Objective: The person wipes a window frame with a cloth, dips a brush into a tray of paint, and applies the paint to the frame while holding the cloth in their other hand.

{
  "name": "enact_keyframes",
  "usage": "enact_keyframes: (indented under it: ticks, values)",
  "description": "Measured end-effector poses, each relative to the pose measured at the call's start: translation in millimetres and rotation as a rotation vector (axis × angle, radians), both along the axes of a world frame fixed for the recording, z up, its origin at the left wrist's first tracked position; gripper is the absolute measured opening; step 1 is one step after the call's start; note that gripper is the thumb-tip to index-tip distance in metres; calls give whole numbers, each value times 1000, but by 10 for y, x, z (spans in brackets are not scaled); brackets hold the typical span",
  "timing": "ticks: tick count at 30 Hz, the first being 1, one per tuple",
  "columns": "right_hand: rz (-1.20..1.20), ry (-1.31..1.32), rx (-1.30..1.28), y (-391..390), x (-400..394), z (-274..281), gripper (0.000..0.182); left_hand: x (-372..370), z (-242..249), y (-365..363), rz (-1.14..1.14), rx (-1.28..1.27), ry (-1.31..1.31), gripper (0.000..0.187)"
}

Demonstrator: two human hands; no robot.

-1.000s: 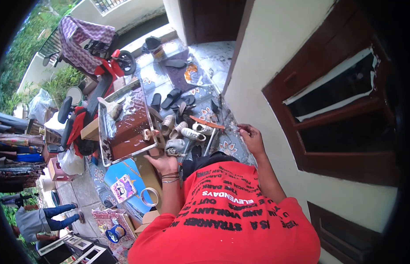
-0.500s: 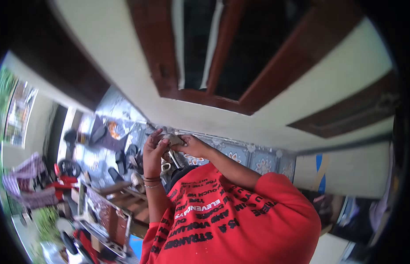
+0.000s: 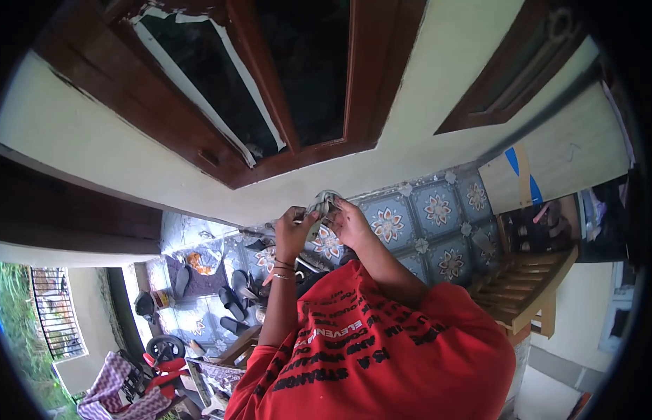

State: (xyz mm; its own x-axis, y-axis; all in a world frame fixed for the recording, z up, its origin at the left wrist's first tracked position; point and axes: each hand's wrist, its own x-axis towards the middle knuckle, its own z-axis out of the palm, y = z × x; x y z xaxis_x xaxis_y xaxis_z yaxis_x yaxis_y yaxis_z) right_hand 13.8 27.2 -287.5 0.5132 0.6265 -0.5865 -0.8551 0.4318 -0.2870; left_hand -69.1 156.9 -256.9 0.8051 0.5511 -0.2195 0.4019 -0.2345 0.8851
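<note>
Both my hands are raised in front of my chest, close to a cream wall. They hold a small grey shoe (image 3: 323, 204) between them. My left hand (image 3: 293, 229), with bracelets at the wrist, grips its left side. The shoe's right side is in my right hand (image 3: 351, 221), whose fingers curl over it. Much of the shoe is hidden by my fingers. My red shirt (image 3: 371, 350) with black lettering fills the lower middle of the view.
A dark brown window frame (image 3: 221, 157) is set in the wall above my hands. Black sandals (image 3: 235, 297) lie on the patterned tile floor (image 3: 438, 210) at lower left. A wooden slatted rack (image 3: 525, 287) stands at right, a red ride-on vehicle (image 3: 165, 353) at bottom left.
The view has swung round from the floor clutter to the wall and window. My hands left the floor and came together, lifting the grey shoe in front of me.
</note>
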Motion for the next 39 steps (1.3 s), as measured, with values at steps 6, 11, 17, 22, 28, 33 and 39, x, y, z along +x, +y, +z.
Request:
enact_keyframes:
  ticks: [6,11,17,22,28,33,39]
  values:
    - [261,10,-40,146,115,-504,23,325,-277,43,146,-417,-336,21]
    - [201,53,-57,244,462,-584,19,402,-212,406,171,-559,-268,17]
    - [42,-144,-81,38,1097,-954,35,611,-419,454,-53,-151,-168,21]
    - [458,-616,-139,113,1072,-266,55,817,-511,381,-118,-129,-23,32]
    - [900,-561,-554,278,928,-404,38,832,-530,339,343,-919,-382,29]
    - [681,-323,-238,406,721,-268,30,766,-662,181,479,-1194,-535,24]
    - [805,-438,-187,322,699,-405,25,876,-924,207,586,-623,-483,30]
